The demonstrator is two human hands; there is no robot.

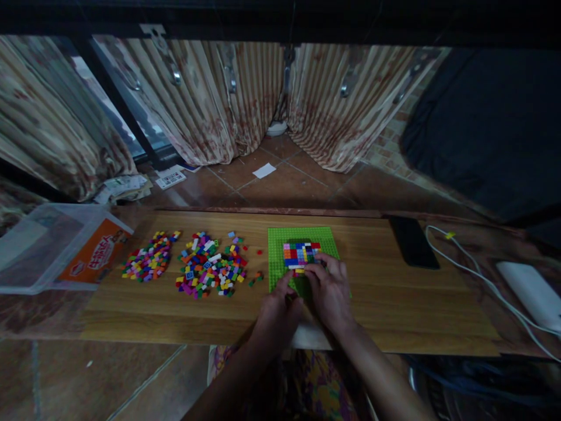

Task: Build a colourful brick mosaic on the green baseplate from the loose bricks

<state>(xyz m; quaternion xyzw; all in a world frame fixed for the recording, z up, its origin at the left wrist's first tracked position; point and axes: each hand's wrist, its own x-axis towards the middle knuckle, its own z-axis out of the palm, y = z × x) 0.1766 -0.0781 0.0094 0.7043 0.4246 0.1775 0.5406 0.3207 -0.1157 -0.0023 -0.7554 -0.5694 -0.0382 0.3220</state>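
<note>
Both hands are rested on the flat green studded baseplate [302, 245] lying square on the wooden bench [394, 304]. Right hand [329, 286] fingertips are pressed beside the multicoloured brick patch [300, 254], whose long axis runs left-right; left hand [280, 301] is curled, its grip untellable.

A room in a home, dimly lit. Striped curtains [210, 99] hang to a tiled floor [280, 181], a low wooden board [394, 298] serves as a table, and a phone [413, 241], a charging cable [477, 278] and a plastic box [48, 245] lie about.
</note>
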